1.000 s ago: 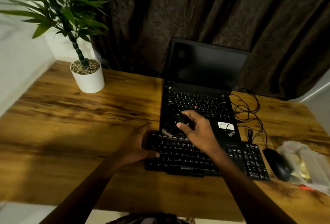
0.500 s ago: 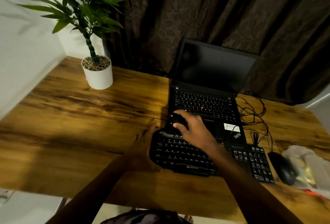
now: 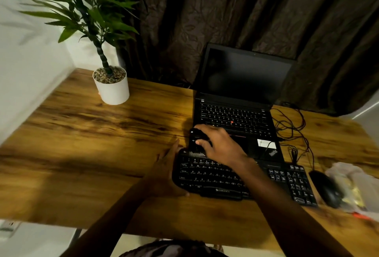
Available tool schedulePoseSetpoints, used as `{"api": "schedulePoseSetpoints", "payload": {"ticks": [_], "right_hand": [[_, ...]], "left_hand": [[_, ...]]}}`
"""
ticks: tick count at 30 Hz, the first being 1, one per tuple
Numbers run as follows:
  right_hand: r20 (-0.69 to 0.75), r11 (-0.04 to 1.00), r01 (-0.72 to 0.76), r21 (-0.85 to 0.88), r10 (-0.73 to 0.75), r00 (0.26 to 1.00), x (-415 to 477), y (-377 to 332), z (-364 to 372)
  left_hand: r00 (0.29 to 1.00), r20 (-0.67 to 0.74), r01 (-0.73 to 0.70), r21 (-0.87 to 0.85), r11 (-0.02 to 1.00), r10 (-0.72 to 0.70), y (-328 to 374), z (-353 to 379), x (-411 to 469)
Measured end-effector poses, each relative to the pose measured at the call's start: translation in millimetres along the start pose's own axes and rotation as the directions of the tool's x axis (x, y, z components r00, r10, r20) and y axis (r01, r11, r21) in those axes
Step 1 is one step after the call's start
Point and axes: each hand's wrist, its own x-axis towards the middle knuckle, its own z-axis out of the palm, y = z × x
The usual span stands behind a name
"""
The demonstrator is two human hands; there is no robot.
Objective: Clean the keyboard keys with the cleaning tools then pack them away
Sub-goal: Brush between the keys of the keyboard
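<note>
A black external keyboard point(image 3: 213, 176) lies on the wooden desk point(image 3: 92, 154) in front of an open black laptop point(image 3: 235, 101). My right hand point(image 3: 219, 146) grips a small black cleaning brush point(image 3: 195, 142) whose pale bristles point(image 3: 196, 153) touch the keyboard's top-left row of keys. My left hand point(image 3: 166, 172) presses flat against the keyboard's left end, fingers spread along its edge. The brush's body is mostly hidden by my fingers.
A black mouse point(image 3: 326, 189) and a clear plastic pouch point(image 3: 356, 191) lie at the right. Black cables point(image 3: 293, 125) curl beside the laptop. A potted plant in a white pot point(image 3: 111, 86) stands at the back left. Dark curtains hang behind the desk.
My right hand with the brush has shifted left along the keyboard's top row to its left corner. The left hand has slid along the keyboard's left end. The camera has turned slightly left.
</note>
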Motion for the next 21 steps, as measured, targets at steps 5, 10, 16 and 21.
{"api": "schedulePoseSetpoints", "payload": {"ticks": [5, 10, 16, 21], "right_hand": [[-0.007, 0.993, -0.036, 0.115, 0.037, 0.999, -1.1, -2.3, 5.1], [0.032, 1.000, -0.008, 0.000, 0.008, 0.999, -5.4, 4.3, -8.2], [-0.037, 0.992, -0.030, 0.124, 0.034, 0.999, -2.1, 3.3, 2.1], [-0.009, 0.999, -0.037, 0.035, 0.037, 0.999, -7.8, 14.2, -9.6]], "left_hand": [[1.000, 0.007, 0.002, -0.028, 1.000, -0.002, 1.9, -0.4, 0.3], [1.000, 0.020, 0.001, -0.007, 1.000, 0.000, 4.3, -3.0, -0.1], [1.000, 0.002, -0.007, 0.008, 1.000, 0.007, 1.1, -0.2, -0.2], [1.000, 0.003, -0.005, -0.008, 1.000, 0.005, 4.2, -2.7, -0.6]]}}
